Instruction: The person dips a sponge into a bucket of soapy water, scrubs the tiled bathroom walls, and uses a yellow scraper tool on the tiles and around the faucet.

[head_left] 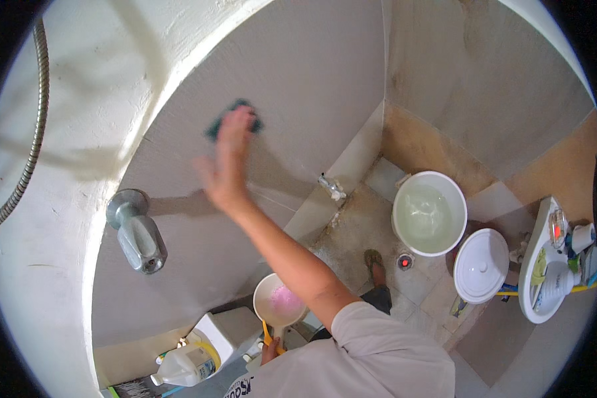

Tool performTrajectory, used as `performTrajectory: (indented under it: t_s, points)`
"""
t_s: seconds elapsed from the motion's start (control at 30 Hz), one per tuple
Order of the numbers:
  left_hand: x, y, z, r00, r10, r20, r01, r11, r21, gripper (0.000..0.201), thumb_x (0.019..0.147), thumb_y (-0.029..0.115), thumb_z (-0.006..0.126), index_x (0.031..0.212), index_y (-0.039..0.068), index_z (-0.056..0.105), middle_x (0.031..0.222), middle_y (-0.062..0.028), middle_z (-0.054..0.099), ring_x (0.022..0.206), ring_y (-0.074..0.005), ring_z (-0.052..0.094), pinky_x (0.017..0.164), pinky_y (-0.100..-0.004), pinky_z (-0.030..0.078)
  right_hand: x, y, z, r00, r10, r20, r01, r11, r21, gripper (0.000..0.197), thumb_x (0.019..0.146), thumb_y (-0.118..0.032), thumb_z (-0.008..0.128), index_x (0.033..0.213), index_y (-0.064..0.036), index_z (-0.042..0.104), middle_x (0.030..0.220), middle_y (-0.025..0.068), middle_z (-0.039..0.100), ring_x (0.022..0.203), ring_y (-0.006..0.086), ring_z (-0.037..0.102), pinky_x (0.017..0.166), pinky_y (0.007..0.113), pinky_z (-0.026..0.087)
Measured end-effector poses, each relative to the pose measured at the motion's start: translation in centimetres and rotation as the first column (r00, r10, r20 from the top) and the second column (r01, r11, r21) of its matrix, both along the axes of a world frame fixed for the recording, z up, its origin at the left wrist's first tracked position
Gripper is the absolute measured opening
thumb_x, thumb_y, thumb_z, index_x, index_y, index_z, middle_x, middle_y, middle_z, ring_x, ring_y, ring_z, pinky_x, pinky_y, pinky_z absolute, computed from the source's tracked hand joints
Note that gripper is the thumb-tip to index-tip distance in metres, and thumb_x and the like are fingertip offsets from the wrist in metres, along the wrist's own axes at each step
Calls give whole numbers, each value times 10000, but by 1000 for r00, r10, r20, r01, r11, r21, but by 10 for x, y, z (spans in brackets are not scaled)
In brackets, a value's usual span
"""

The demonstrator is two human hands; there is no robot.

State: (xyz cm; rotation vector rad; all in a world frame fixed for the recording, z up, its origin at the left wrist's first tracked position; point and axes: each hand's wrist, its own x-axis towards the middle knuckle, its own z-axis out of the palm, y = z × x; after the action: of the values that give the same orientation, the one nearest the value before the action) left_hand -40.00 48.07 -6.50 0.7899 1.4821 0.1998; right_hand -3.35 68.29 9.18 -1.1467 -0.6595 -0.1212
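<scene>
Figure: Scrubbing a grey bathroom wall (305, 79) by hand, with pink liquid at the ready.
The step in hand appears to be scouring: up and left of the small metal tap (333, 189), the right hand (231, 156), motion-blurred, grips a dark green scrub pad (215, 127) against the wall. Below and left of the tap, the left hand (270, 351), partly hidden, is closed on the handle of a cream dipper (257, 296) holding the pink liquid (285, 300). The next move probably calls for even pad pressure and a level dipper. The wall looks matte; the tiled floor (358, 215) below the tap is stained brown. Right of the tap stands a water-filled white bucket (438, 175).
</scene>
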Motion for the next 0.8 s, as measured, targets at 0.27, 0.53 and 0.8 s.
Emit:
performTrajectory:
  t_s: [0.27,0.53,0.8]
  points:
    - [-24,26,-23,995,-77,-60,86,984,155,409,790,309,593,1051,24,460,764,-45,520,622,-143,510,541,-276,422,-21,9,-198,892,-161,-423,49,963,-264,815,862,-351,465,1359,36,-53,1423,234,-99,1325,354,-75,1065,456,7]
    - [-49,34,-25,995,-100,-4,100,994,53,404,795,302,584,1060,21,468,785,-53,522,645,-151,511,565,-288,424,-94,14,9,987,-12,160,13,1000,-6,806,815,-283,554,1375,21,61,1427,243,-15,1323,389,-20,1041,524,2]
    - [-68,45,-53,980,-199,8,197,975,106,393,805,296,572,1065,18,473,807,-56,528,663,-157,513,587,-299,429,-91,11,-205,810,-129,-573,-97,933,-347,799,816,-175,520,1350,69,-22,1428,234,-45,1336,319,-19,1081,382,27]
